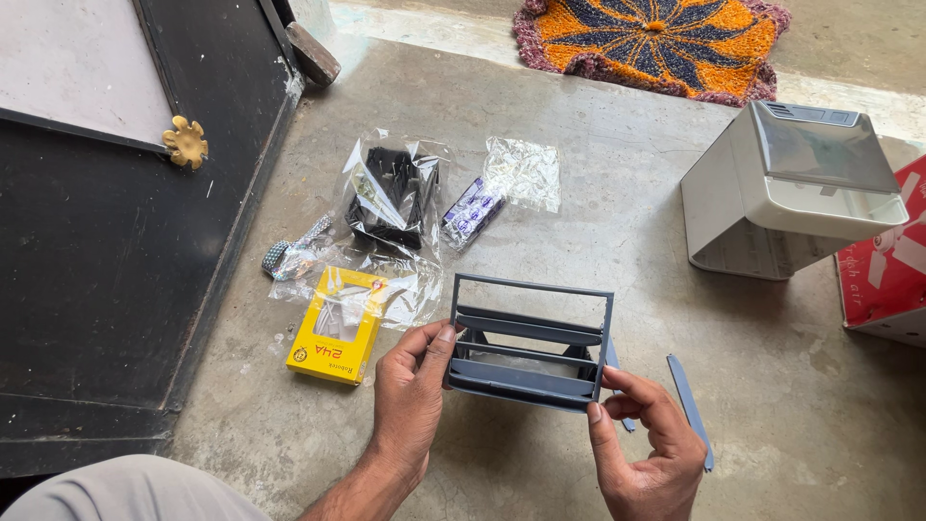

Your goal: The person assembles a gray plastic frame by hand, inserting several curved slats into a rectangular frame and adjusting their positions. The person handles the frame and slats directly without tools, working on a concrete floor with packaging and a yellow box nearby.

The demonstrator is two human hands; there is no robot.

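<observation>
A grey plastic louvre frame (529, 340) with several slats is held upright above the concrete floor. My left hand (410, 391) grips its left side, thumb on the frame's edge. My right hand (646, 449) holds the lower right corner with fingertips. Two loose grey slats (691, 405) lie on the floor beside my right hand, one partly hidden behind the frame.
A white and grey cooler body (786, 193) stands at the right, beside a red box (887, 275). A yellow box (338, 323), clear plastic bags with dark parts (391, 193) and a small purple pack (473, 209) lie ahead. A dark door (106, 251) is at the left, a woven mat (656, 39) beyond.
</observation>
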